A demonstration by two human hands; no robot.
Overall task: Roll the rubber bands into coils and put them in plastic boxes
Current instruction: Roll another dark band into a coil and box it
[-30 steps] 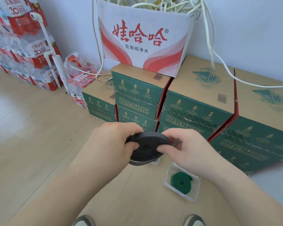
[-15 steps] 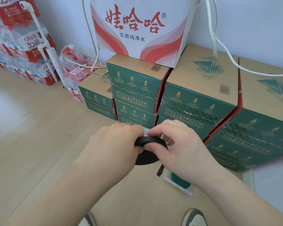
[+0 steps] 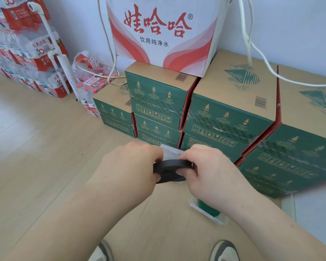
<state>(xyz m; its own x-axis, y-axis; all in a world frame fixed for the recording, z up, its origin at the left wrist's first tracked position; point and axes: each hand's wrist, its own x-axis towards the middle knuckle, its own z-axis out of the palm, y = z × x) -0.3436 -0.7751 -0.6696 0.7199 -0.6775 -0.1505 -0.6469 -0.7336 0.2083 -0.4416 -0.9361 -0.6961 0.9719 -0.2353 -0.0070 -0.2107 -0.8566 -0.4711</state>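
I am holding the black rubber-band coil level above the floor. My left hand is curling round its left edge and my right hand is pinching its right rim. A clear plastic box is showing just behind it. A second plastic box, holding a green coil, is lying under my right wrist.

Two-handed grip, forearms converging.
Left hand and right hand curl fingers round black coil between fingertips.
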